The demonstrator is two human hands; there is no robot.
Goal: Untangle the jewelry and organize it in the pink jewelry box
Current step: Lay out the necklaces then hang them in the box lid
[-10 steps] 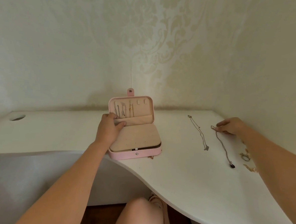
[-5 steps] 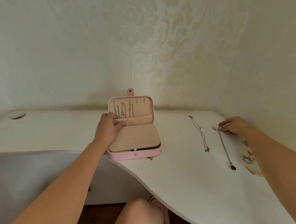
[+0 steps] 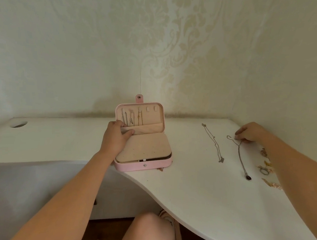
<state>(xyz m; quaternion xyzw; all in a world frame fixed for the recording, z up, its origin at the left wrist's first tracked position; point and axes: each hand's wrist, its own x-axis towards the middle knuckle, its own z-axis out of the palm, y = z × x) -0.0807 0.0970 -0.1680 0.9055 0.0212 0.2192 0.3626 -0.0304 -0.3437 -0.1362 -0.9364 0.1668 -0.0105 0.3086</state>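
Observation:
The pink jewelry box (image 3: 143, 165) stands open on the white desk (image 3: 196, 192), with several chains hanging on hooks inside its lid. My left hand (image 3: 115, 137) grips the beige pocket edge at the left of the lid. A silver necklace with a dark pendant (image 3: 241, 158) lies stretched on the desk at the right. My right hand (image 3: 250, 132) pinches its upper clasp end. A second thin silver necklace (image 3: 214, 143) lies flat between the box and that one.
Rings and gold pieces (image 3: 265, 168) lie at the right, partly hidden by my right forearm. A small gold piece (image 3: 160, 169) peeks out beside the box's front right corner. A round cable hole (image 3: 19, 124) is at the far left. Walls close behind and right.
My right hand has pulled the pendant necklace's clasp end slightly up and right, bending the chain near the top. The left hand stays on the box.

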